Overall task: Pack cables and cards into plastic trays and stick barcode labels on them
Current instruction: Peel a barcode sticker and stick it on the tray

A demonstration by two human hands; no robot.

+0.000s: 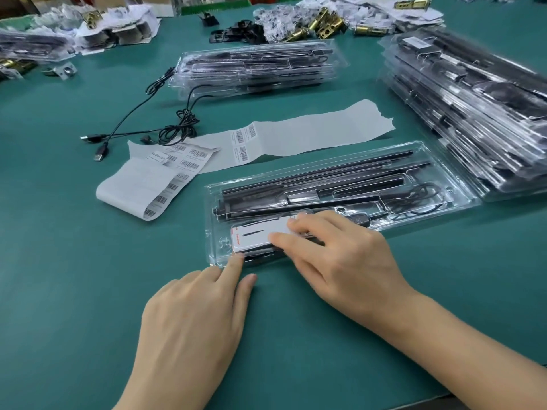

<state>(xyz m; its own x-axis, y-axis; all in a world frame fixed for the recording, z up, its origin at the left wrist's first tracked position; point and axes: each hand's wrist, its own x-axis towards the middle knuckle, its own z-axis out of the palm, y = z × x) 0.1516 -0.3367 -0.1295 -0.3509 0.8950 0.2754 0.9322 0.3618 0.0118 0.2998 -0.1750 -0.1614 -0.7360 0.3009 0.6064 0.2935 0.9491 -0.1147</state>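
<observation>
A clear plastic tray [438, 161] lies in front of me on the green table, holding long black strips and a coiled black cable [414, 196]. A white card [260, 233] with a red edge sits in the tray's near left compartment. My right hand [334, 255] presses on the card with straight fingers. My left hand [192, 324] rests on the table, one fingertip touching the tray's near left edge. A backing strip with barcode labels [242, 143] lies beyond the tray. Loose black USB cables [177, 125] lie at centre left.
A stack of filled trays [473, 108] stands at the right, another stack [257, 66] at the back centre. Brass latch parts and paper bags [319, 22] crowd the far edge. A curled label sheet [148, 184] lies left of the tray.
</observation>
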